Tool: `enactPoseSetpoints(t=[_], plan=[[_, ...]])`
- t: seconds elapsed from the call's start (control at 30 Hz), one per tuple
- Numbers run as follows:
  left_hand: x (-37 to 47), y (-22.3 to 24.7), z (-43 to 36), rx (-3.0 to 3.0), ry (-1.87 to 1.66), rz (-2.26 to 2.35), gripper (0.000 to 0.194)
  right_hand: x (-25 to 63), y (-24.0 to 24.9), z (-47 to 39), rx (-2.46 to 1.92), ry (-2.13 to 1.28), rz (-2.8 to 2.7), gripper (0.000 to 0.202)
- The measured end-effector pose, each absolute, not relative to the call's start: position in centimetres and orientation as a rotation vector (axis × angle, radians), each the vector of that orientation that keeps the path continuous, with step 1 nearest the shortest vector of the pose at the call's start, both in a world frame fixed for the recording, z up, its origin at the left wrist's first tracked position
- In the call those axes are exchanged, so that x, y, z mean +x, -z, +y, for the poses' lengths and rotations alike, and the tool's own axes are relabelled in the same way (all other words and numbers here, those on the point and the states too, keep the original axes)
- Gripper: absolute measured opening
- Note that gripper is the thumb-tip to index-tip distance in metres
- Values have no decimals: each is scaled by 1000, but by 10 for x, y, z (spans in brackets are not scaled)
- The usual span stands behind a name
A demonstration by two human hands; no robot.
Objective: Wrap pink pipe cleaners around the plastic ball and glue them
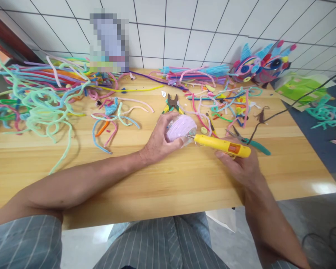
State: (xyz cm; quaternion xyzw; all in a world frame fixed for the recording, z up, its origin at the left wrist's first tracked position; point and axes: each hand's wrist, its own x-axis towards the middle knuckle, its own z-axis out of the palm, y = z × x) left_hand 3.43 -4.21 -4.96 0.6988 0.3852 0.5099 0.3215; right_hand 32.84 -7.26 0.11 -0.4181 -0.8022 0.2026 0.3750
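My left hand (164, 140) is closed round a rounded piece wrapped in lilac pipe cleaner (180, 127), with a clear plastic-looking part at its right side. My right hand (242, 164) grips a yellow hot glue gun (222, 144), its metal nozzle pointing left. The nozzle tip meets the right edge of the lilac piece; whether glue is coming out I cannot tell. Just beyond my left hand lie pliers with dark jaws (173, 100) and green-yellow handles. Teal-handled pliers (254, 145) rest behind my right hand, partly hidden by it.
Loose pipe cleaners (44, 108) form a tangled heap at the left. More bundles (196, 74) lie along the tiled wall. Two decorated figures (260, 67) stand at the back right, near a green packet (299, 89). A dark cord (296, 101) crosses the table's right side.
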Motion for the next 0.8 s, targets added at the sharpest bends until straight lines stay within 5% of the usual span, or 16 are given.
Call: enactPoseSetpoints(t=[0.8], plan=[[36, 45, -44, 1817, -1331, 1011, 70, 327, -5, -73, -1026, -497, -2012, 9]])
